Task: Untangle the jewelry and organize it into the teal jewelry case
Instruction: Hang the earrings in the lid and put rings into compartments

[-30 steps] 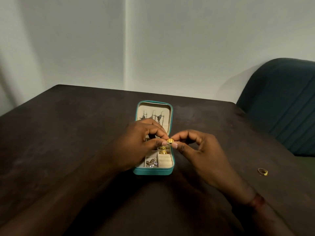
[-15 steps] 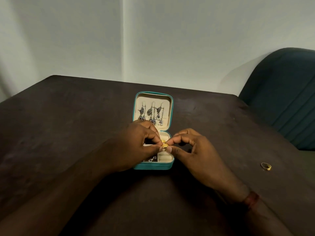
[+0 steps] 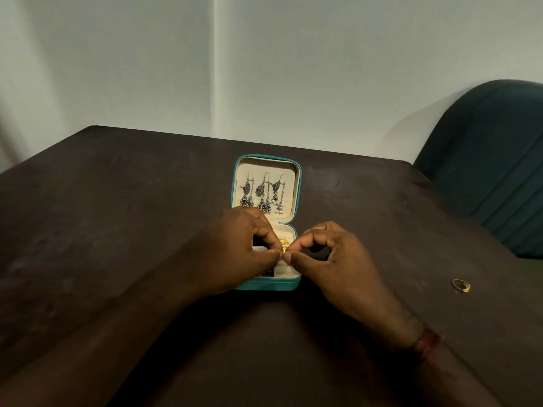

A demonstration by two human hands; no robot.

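Head view — left hand (image 3: 235,251), right hand (image 3: 332,259) pinch gold ring (image 3: 283,245) — over teal case (image 3: 299,186).

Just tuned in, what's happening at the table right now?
A person's left hand and right hand pinch a small gold piece together over the lower tray of the open teal jewelry case. Silver earrings hang in its lid. One gold ring lies loose on the table, to the right.

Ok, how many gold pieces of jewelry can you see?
2. A gold ring lies on the table right of the teal jewelry case; an ornate gold piece is at the fingertips over the case. The left hand and right hand may hide more.
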